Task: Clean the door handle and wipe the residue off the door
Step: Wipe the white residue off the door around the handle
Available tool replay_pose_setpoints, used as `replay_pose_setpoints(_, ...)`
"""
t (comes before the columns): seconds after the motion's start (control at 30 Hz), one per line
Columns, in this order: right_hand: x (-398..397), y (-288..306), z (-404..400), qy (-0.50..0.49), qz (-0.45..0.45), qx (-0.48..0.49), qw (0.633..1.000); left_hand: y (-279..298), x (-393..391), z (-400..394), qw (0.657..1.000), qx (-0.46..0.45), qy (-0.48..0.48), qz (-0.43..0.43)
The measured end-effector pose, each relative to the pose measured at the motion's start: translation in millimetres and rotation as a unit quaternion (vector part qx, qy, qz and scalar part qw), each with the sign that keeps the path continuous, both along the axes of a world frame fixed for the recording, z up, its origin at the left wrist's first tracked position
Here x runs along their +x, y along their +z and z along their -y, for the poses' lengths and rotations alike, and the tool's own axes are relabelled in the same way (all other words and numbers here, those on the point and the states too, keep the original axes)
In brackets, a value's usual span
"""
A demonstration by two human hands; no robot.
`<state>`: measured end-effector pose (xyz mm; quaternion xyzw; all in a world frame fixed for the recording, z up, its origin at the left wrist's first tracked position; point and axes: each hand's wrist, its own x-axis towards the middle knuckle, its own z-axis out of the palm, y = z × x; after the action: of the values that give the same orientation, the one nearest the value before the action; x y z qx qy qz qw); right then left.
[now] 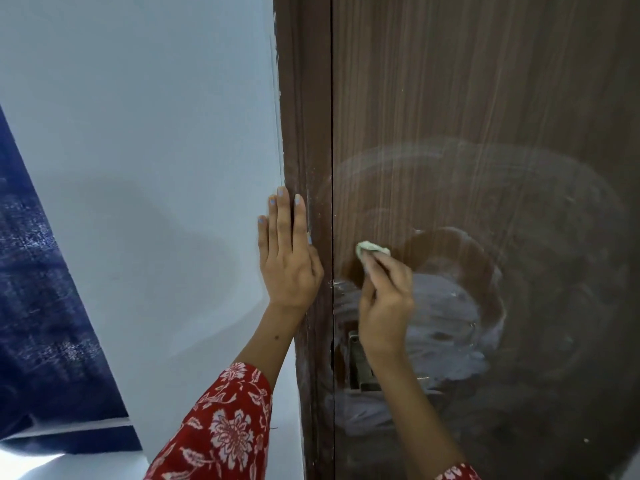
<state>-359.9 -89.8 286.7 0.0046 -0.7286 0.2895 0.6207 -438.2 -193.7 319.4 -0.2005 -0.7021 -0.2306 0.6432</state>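
Door: dark brown wood-grain door (485,98), upright, grain running vertically, its left edge meeting the brown door frame (304,133).
Handle: dull metal door handle (358,362) near the door's left edge, partly hidden behind the right wrist; which way it points I cannot tell.
Residue: whitish smeared residue (446,320) in curved swirls right of the handle.
Right hand: right hand (386,299) pinches a small crumpled pale green cloth (370,249) against the door above the handle.
Left hand: left hand (287,251) flat, fingers straight and together, pressed on the frame's left edge beside the pale blue wall (156,150).
Sleeve: red floral sleeve (221,427).
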Motion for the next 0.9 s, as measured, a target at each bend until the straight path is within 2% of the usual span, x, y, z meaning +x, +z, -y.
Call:
replay_pose_setpoints(0.1,2.8,-17.5,17.0,0.028,0.045,0.112,0.992,1.3,0.9,0.8,1.000,0.002,-0.009,-0.003)
replay_pose_setpoints(0.13,5.8,-25.0,13.3,0.025,0.059,0.118,0.991,0.4,1.4,0.4,1.000,0.000,-0.012,-0.002)
replay_pose_setpoints(0.2,8.2,-29.3,0.9,-0.004,0.072,0.059,0.996,0.2,0.6,1.0,1.000,-0.002,-0.014,0.000)
replay_pose_setpoints(0.3,0.5,-13.0,-4.6,-0.046,0.025,0.000,0.999,0.7,0.5,1.0,1.000,0.000,-0.013,0.003)
replay_pose_setpoints(0.37,-4.5,-11.7,9.7,-0.051,0.034,0.047,0.997,1.5,0.9,1.6,1.000,0.003,-0.019,0.007)
replay_pose_setpoints(0.43,-3.6,-29.4,21.1,-0.013,0.065,0.121,0.990,1.0,0.9,2.6,0.999,0.006,-0.030,0.011)
replay_pose_setpoints(0.5,2.2,-49.3,19.9,0.013,0.091,0.149,0.985,0.8,1.0,2.9,0.999,0.009,-0.033,0.013)
replay_pose_setpoints(0.67,0.0,-53.2,10.7,-0.038,0.061,0.013,0.997,1.0,1.2,3.3,0.999,0.009,-0.030,0.019)
replay_pose_setpoints(0.83,3.0,-67.1,21.0,-0.021,0.094,0.167,0.981,0.3,0.0,3.0,1.000,0.010,-0.028,0.010)
replay_pose_setpoints(0.9,7.5,-69.4,11.0,-0.039,0.098,0.156,0.982,0.5,-0.2,2.8,1.000,0.007,-0.022,0.007)
